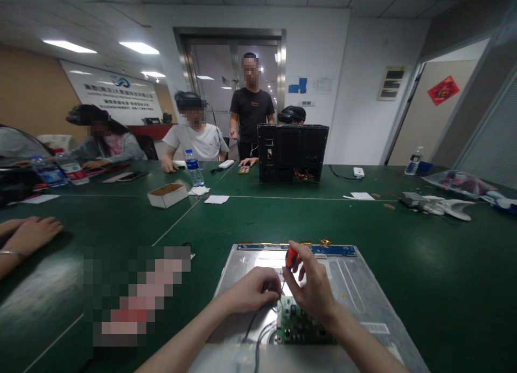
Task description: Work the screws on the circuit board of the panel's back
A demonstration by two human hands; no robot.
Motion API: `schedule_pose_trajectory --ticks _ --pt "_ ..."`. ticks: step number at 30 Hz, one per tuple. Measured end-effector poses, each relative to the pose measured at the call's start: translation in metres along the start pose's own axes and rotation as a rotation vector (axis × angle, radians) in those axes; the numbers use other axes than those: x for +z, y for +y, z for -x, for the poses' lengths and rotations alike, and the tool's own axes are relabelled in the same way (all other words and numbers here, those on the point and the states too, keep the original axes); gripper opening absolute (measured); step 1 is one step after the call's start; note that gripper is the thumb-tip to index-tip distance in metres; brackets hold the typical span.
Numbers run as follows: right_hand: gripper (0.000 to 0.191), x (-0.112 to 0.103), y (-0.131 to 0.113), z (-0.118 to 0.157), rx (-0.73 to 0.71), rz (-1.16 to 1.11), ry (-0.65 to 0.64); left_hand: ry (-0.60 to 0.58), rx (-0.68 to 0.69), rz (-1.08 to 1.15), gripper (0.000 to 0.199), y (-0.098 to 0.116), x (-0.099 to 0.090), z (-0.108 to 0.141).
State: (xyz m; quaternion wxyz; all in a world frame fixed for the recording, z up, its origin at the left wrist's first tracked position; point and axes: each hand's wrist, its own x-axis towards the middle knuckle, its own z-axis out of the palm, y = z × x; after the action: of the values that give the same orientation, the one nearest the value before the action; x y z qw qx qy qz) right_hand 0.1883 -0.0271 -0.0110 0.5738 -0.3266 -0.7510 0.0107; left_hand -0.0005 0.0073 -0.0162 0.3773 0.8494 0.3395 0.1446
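A screwdriver with a red-and-black handle (290, 257) stands nearly upright in my right hand (317, 292), its thin shaft pointing down. Close to its tip, my left hand (255, 290) has thumb and fingers drawn together; whatever they pinch is hidden. Both hands are over a silver metal panel (363, 292) lying flat on the table. Under them a green circuit board (294, 324) sits on the panel, partly covered by my right hand and forearm. Dark cables (258, 343) run from the board's left side toward me. A blue strip board (343, 250) lines the panel's far edge.
Another person's hands (34, 233) rest on the green table (194, 287) at left. Farther back stand an open white box (167, 195), a water bottle (194, 168) and a black monitor-like casing (293, 154). Grey and white parts (434, 205) lie at right. Several people are across the table.
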Motion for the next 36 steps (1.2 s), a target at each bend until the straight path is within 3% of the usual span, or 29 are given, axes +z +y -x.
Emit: schedule_pose_trajectory --ticks 18,36 --pt "0.062 -0.0008 -0.0024 -0.0003 0.015 0.023 0.02 0.008 -0.019 0.0 0.01 -0.0037 0.002 -0.0001" --pt "0.053 -0.004 -0.0015 -0.003 0.004 0.007 0.0 0.017 0.009 0.012 0.011 0.001 0.0003 -0.0004"
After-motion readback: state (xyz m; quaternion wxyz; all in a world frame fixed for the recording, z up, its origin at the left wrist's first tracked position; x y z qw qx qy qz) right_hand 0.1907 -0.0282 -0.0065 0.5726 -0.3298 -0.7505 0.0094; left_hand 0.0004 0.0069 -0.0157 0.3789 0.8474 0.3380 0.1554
